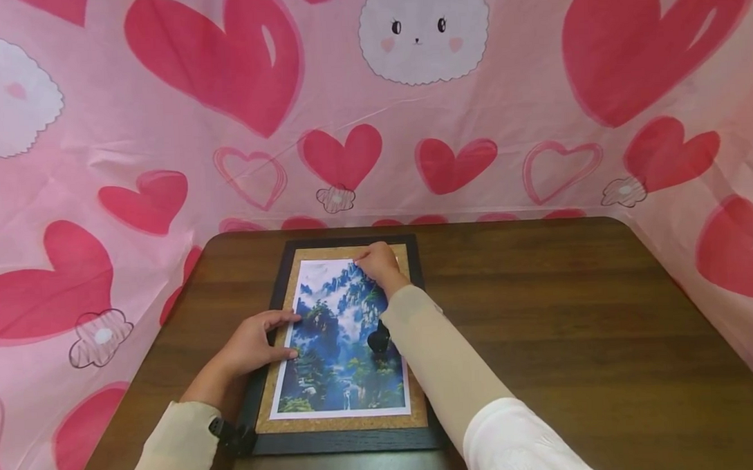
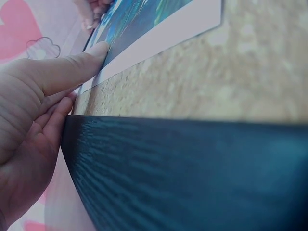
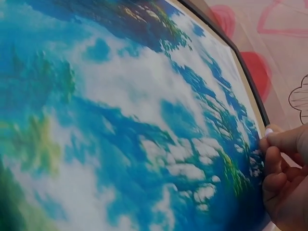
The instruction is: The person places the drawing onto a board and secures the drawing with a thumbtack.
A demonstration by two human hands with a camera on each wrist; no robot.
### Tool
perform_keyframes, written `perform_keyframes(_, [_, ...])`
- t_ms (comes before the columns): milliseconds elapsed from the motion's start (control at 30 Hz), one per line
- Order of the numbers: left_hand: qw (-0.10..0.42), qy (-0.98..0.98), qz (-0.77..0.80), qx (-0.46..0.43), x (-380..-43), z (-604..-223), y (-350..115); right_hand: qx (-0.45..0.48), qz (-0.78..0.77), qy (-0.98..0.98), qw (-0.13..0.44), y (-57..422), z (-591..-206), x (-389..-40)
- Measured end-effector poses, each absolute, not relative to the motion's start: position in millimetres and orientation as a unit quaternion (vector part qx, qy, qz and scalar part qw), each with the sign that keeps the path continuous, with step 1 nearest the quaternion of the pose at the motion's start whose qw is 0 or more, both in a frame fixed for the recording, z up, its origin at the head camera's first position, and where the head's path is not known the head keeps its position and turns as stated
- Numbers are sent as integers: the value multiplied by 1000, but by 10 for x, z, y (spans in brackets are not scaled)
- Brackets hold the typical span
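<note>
A print of blue mountains in mist [image 1: 336,333], with a white border, lies on a cork board [image 1: 346,424] in a black frame [image 1: 352,441]. My left hand [image 1: 252,346] rests at the left side, its thumb and forefinger spread and touching the print's left edge. In the left wrist view the thumb [image 2: 79,72] lies on the print near its corner. At the print's top edge is my right hand [image 1: 380,266], fingers curled, pinching a small whitish thing like a push pin [image 3: 268,131]. The fingertips mostly hide it.
The framed board lies on a dark brown wooden table [image 1: 561,339]. Behind the table and along its sides hangs a pink cloth [image 1: 397,110] with hearts. A black wrist camera [image 1: 378,340] on the right wrist hangs over the print, and another [image 1: 230,434] sits at the left wrist.
</note>
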State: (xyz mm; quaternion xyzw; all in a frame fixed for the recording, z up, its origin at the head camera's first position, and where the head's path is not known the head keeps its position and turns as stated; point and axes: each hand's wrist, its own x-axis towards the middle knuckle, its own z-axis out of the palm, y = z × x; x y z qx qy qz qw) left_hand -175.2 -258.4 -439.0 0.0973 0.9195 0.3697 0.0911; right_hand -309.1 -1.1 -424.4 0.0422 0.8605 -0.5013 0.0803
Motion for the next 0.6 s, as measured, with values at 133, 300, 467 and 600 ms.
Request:
perform_keyframes(133, [92, 920, 369, 97, -1753, -4388, -2585, 23, -493, 865, 91, 24, -4236, -3133])
perform_keyframes(300, [92, 919, 372, 92, -1759, -4390, -2598, -1, -484, 867, 117, 77, -4228, -3179])
perform_keyframes(467, [89, 919, 373, 95, -1764, -4396, -2596, -63, -463, 875, 128, 167, -4262, -3220])
perform_keyframes(600, [92, 918, 374, 96, -1761, -4394, -2596, -98, -458, 873, 135, 239, -4306, -3249])
